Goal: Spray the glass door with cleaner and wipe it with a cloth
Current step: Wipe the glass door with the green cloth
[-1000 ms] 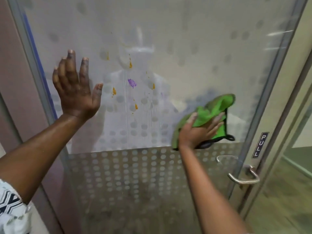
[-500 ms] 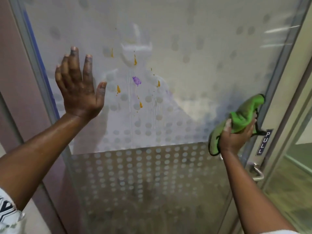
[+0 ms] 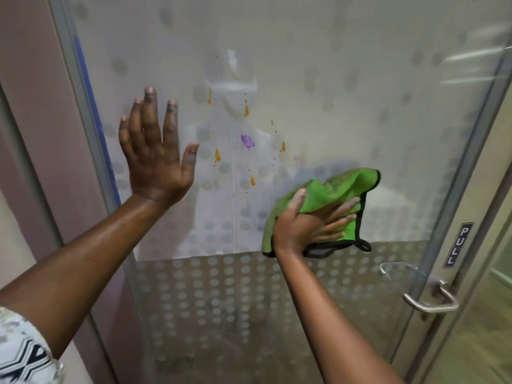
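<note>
The frosted glass door [image 3: 346,112] with a dotted pattern fills the view. Orange drips [image 3: 217,155] and a purple smear [image 3: 247,141] mark its middle, with thin wet streaks running down below them. My left hand [image 3: 155,151] is pressed flat on the glass at the left, fingers spread. My right hand [image 3: 313,225] presses a green cloth [image 3: 332,195] with a black edge against the glass, just right of and below the stains. No spray bottle is in view.
A metal lever handle [image 3: 429,300] sits at the lower right of the door, below a "PULL" label [image 3: 458,245]. The metal door frame [image 3: 80,134] runs down the left, with a pinkish wall [image 3: 30,106] beside it.
My right hand swept the cloth right to the door's edge near the PULL label, then back left toward the stains. My left hand stayed flat on the glass.
</note>
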`<state>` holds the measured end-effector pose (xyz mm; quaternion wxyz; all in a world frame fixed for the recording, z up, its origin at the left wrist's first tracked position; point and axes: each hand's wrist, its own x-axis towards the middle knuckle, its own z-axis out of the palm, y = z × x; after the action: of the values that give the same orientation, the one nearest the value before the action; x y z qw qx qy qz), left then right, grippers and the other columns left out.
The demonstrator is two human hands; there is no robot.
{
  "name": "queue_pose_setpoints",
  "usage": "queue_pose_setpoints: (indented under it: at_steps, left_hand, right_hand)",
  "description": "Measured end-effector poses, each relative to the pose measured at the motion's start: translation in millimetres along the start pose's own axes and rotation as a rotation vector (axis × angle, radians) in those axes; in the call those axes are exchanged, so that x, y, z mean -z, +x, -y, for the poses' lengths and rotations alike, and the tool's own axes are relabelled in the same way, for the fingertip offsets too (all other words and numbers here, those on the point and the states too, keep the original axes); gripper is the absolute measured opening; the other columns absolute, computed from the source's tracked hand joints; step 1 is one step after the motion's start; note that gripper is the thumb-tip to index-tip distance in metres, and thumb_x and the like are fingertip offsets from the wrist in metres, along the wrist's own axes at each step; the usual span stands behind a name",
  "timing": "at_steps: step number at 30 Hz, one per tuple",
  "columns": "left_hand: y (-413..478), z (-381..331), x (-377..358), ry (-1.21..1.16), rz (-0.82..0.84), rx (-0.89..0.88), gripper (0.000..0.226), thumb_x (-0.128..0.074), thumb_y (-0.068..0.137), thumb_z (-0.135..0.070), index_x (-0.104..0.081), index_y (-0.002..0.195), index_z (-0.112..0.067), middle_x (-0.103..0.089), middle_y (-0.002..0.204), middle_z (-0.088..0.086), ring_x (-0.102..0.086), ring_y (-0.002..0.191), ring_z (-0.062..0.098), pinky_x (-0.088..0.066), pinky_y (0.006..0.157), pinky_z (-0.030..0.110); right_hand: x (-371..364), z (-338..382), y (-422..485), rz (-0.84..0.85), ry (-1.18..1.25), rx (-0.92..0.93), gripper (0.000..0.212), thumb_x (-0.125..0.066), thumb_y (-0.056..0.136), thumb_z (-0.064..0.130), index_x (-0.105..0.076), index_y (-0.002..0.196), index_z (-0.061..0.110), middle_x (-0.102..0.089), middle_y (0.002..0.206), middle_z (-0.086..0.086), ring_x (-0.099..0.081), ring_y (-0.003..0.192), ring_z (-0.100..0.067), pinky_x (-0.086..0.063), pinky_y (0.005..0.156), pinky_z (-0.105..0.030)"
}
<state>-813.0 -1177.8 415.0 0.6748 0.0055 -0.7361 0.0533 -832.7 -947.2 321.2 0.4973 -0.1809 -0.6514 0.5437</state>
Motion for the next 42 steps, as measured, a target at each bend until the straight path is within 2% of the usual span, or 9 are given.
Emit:
queue_pose_setpoints:
  at_steps: [8, 12, 15, 24, 26, 31, 33, 39, 42]
  left_hand:
    - [-0.8, -1.2, 0.4, 0.008, 0.003, 0.001, 0.069, -0.035, 0.102, -0.052, -0.021, 0.162, -0.019, -0.019, 0.168, 0.017, -0.014, 0.153, 0.032, -0.012, 0.124, 0.050]
    - [-1.0, -0.3, -0.2, 0.024, -0.003, -0.010, 0.069, -0.033, 0.102, -0.051, -0.022, 0.162, -0.018, -0.019, 0.168, 0.016, -0.015, 0.153, 0.033, -0.011, 0.124, 0.049]
    - [-1.1, 0.2, -0.3, 0.031, -0.009, -0.018, 0.069, -0.032, 0.103, -0.051, -0.022, 0.162, -0.018, -0.019, 0.168, 0.017, -0.017, 0.153, 0.035, -0.010, 0.125, 0.048]
    - [-0.3, -1.5, -0.8, 0.044, -0.015, -0.018, 0.069, -0.033, 0.103, -0.051, -0.024, 0.162, -0.016, -0.018, 0.168, 0.016, -0.019, 0.153, 0.036, -0.012, 0.125, 0.050]
    - [0.0, -1.2, -0.8, 0.037, -0.018, -0.023, 0.069, -0.033, 0.103, -0.051, -0.025, 0.161, -0.016, -0.018, 0.168, 0.016, -0.019, 0.153, 0.035, -0.013, 0.125, 0.050]
    - [-0.7, -0.3, -0.4, 0.029, -0.002, -0.032, 0.070, -0.032, 0.102, -0.052, -0.024, 0.162, -0.017, -0.016, 0.169, 0.015, -0.020, 0.153, 0.036, -0.013, 0.124, 0.050]
    - [-1.0, -1.0, 0.2, 0.030, 0.002, -0.027, 0.070, -0.032, 0.102, -0.052, -0.024, 0.162, -0.016, -0.016, 0.169, 0.016, -0.019, 0.153, 0.036, -0.014, 0.124, 0.051]
    - [-0.5, -1.4, 1.5, 0.018, 0.027, -0.021, 0.070, -0.030, 0.102, -0.053, -0.025, 0.161, -0.016, -0.017, 0.169, 0.016, -0.020, 0.153, 0.036, -0.016, 0.123, 0.052]
    - [-1.9, -0.3, 0.1, 0.012, 0.020, -0.024, 0.069, -0.032, 0.102, -0.051, -0.027, 0.161, -0.015, -0.018, 0.169, 0.016, -0.021, 0.153, 0.036, -0.018, 0.123, 0.053]
  right_hand:
    - [-17.3, 106.7, 75.1, -0.019, -0.040, 0.291, 0.091, -0.049, 0.086, 0.059, -0.024, 0.164, 0.019, -0.012, 0.174, -0.009, -0.006, 0.160, -0.039, -0.007, 0.123, -0.068]
    - [-6.2, 100.4, 91.8, 0.170, -0.197, 1.047, 0.088, -0.055, 0.079, 0.052, -0.033, 0.161, 0.027, -0.020, 0.172, -0.011, -0.012, 0.159, -0.042, -0.005, 0.125, -0.064]
    - [8.5, 102.3, 156.6, 0.181, -0.296, 1.484, 0.075, -0.037, 0.089, 0.061, -0.038, 0.158, 0.031, -0.031, 0.168, -0.008, -0.024, 0.157, -0.037, -0.021, 0.119, -0.067]
    - [-17.1, 215.9, 171.0, 0.037, -0.137, 0.856, 0.099, -0.057, 0.077, 0.064, -0.021, 0.163, 0.030, -0.016, 0.173, -0.006, -0.009, 0.158, -0.045, -0.007, 0.120, -0.073]
    - [-19.4, 209.5, 149.0, 0.108, -0.201, 1.053, 0.097, -0.058, 0.076, 0.061, -0.024, 0.162, 0.032, -0.016, 0.173, -0.006, -0.010, 0.159, -0.043, -0.008, 0.122, -0.068]
    - [1.3, 198.6, 199.1, 0.379, -0.487, 2.012, 0.082, -0.052, 0.085, 0.056, -0.028, 0.161, 0.037, -0.020, 0.172, -0.001, -0.013, 0.160, -0.034, -0.014, 0.126, -0.059]
    - [3.6, 228.2, 240.5, 0.345, -0.491, 2.009, 0.078, -0.045, 0.087, 0.057, -0.029, 0.161, 0.037, -0.022, 0.172, 0.000, -0.017, 0.159, -0.034, -0.014, 0.126, -0.060]
    - [-24.6, 280.5, 176.4, 0.181, -0.305, 1.339, 0.087, -0.051, 0.079, 0.058, -0.030, 0.161, 0.035, -0.020, 0.172, -0.004, -0.012, 0.158, -0.046, -0.006, 0.122, -0.071]
    - [-31.2, 251.0, 121.8, 0.296, -0.305, 1.567, 0.090, -0.053, 0.075, 0.057, -0.034, 0.160, 0.033, -0.023, 0.171, -0.008, -0.013, 0.158, -0.046, -0.007, 0.123, -0.070]
